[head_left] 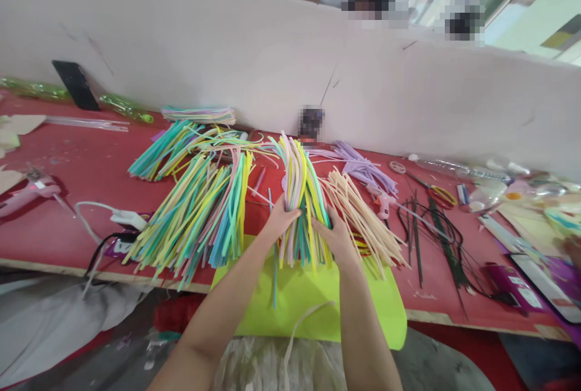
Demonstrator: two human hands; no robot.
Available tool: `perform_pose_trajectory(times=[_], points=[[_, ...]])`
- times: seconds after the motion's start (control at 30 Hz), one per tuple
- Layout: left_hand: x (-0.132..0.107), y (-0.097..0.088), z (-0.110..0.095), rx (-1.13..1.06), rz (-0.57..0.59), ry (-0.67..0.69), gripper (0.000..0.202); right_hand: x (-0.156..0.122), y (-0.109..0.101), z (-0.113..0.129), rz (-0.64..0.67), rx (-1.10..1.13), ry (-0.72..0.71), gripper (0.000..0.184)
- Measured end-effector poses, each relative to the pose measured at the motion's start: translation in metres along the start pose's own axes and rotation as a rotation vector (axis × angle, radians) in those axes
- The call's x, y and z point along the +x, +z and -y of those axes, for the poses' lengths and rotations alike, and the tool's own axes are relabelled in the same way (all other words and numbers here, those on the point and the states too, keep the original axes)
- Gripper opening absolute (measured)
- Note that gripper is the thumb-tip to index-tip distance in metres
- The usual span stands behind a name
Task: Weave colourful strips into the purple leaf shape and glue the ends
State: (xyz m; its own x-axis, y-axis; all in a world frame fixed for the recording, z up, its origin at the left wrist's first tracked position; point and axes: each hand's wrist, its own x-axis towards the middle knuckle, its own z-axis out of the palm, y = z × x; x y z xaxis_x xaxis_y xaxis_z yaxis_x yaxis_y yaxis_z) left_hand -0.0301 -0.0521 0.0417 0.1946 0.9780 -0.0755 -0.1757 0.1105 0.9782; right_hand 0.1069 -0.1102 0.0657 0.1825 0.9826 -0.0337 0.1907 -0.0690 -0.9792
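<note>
Both of my hands are around an upright bundle of pastel pipe cleaners (297, 179) in pink, yellow, mint and teal. My left hand (282, 220) is closed on the bundle's left side, thumb across its front. On the opposite side my right hand (336, 232) grips it, thumb also toward the middle. A larger heap of mixed pipe cleaners (195, 215) lies left of my left hand. Peach pipe cleaners (363, 215) fan out beside my right hand. Beneath my forearms is a lime-green sheet (372, 312); one blue pipe cleaner (274, 276) lies over it.
The red table (109, 161) ends at a white partition (204, 46). Purple pipe cleaners (367, 167), a pink glue gun (385, 200), scissors (440, 194) and dark cables lie right. Another glue gun (34, 188) and a dark phone (76, 84) are left. A person's hand (571, 250) shows at far right.
</note>
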Motion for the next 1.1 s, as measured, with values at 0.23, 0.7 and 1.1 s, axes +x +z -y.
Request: perform_pose_trajectory(times=[0.23,0.7,1.1], points=[[-0.004,0.002,-0.002,-0.018,0.010,-0.021,0.050,-0.001,0.001,0.000,0.006,-0.012,-0.012,0.049],[0.000,0.001,0.005,-0.037,-0.010,-0.029,0.053,-0.004,0.000,-0.001,0.084,0.166,0.100,0.047],[-0.001,0.003,0.008,-0.273,0.063,-0.157,0.055,-0.003,0.007,-0.005,0.095,0.136,0.071,0.047]])
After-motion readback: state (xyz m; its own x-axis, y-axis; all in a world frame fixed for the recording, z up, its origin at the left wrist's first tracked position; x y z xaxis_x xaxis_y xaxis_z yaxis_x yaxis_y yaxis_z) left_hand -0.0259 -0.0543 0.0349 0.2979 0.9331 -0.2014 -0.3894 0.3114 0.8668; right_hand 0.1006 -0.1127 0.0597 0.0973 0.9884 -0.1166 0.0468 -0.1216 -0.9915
